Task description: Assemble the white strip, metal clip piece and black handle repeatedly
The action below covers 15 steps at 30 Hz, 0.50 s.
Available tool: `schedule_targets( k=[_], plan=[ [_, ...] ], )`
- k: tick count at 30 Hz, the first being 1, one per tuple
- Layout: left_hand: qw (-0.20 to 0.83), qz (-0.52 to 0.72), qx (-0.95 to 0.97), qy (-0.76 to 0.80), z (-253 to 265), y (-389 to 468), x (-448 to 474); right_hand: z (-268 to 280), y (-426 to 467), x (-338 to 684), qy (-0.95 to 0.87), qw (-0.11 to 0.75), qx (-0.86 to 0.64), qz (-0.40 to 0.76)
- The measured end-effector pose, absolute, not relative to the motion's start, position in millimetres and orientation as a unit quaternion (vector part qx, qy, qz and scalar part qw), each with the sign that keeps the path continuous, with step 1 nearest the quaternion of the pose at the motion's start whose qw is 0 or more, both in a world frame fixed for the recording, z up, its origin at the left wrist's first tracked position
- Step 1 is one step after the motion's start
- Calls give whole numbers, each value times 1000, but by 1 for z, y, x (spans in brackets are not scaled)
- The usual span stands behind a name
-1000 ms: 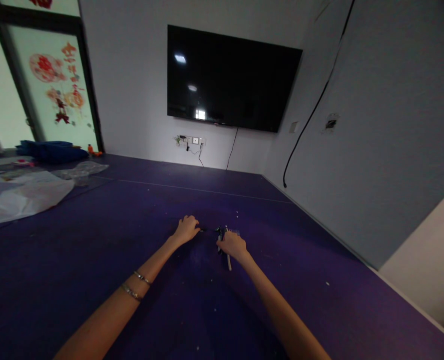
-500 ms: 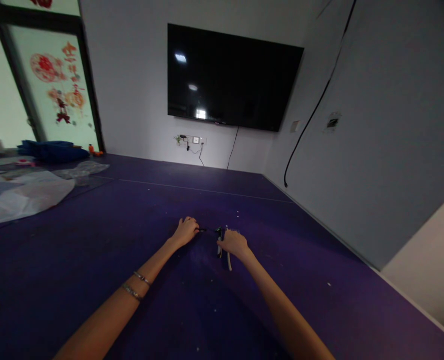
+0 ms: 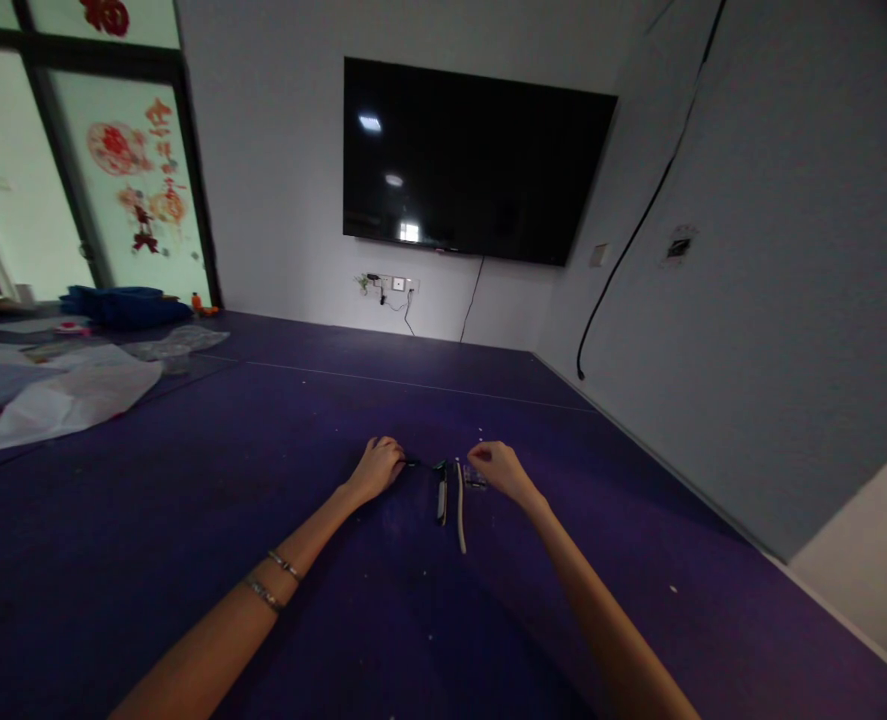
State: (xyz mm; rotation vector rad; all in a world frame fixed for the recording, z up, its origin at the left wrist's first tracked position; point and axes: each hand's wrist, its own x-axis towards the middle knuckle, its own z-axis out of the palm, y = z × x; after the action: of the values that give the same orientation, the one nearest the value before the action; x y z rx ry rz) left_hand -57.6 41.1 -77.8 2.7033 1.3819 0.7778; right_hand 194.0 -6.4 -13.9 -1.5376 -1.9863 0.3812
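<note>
My left hand (image 3: 379, 466) is closed on one end of a thin dark rod-like piece (image 3: 412, 463), resting low over the purple surface. To its right lies a slim black-and-grey object (image 3: 442, 496) with a faint greenish glint at its top; its kind is unclear. Beside that is a pale, slightly curved strip (image 3: 461, 515). My right hand (image 3: 500, 468) hovers just to the right with its fingertips pinched together; what they hold, if anything, is too small to make out. A small clear packet (image 3: 475, 479) with dark bits lies just below those fingers.
The purple surface (image 3: 323, 600) carries small white specks. White plastic sheeting (image 3: 98, 385) and a blue cloth bundle (image 3: 128, 306) lie at the far left. Ahead, a television (image 3: 473, 160) hangs on the wall. A black cable (image 3: 615, 260) dangles at the right.
My right hand has lifted off the slim object and pale strip and moved right and slightly up, uncovering the packet. The left hand keeps its hold. The view has shifted slightly.
</note>
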Motion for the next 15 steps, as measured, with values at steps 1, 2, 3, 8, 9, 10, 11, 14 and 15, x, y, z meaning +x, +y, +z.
schedule_targets(
  k=[1,2,3,8,9,10,11,14,15],
  plan=[
    [-10,256,865,431,-72,37,-55,-16,-4,194,-748,318,-563,149],
    [-21,263,867,422,-66,34,-52,-18,-2,194,-748,336,-551,156],
    [-29,272,869,413,-61,30,-48,-20,0,194,-746,353,-539,167],
    [-69,312,878,358,-40,12,-26,-30,6,190,-745,411,-469,238],
    [-77,314,879,351,-37,8,-22,-31,7,190,-743,415,-459,254],
    [-85,315,881,344,-34,5,-19,-31,7,191,-741,416,-451,271],
    [-91,315,882,338,-32,2,-17,-32,7,191,-739,416,-445,288],
    [-105,313,887,322,-29,-3,-14,-30,5,191,-739,411,-426,321],
    [-107,312,888,319,-28,-4,-13,-30,5,191,-741,408,-424,323]
  ],
)
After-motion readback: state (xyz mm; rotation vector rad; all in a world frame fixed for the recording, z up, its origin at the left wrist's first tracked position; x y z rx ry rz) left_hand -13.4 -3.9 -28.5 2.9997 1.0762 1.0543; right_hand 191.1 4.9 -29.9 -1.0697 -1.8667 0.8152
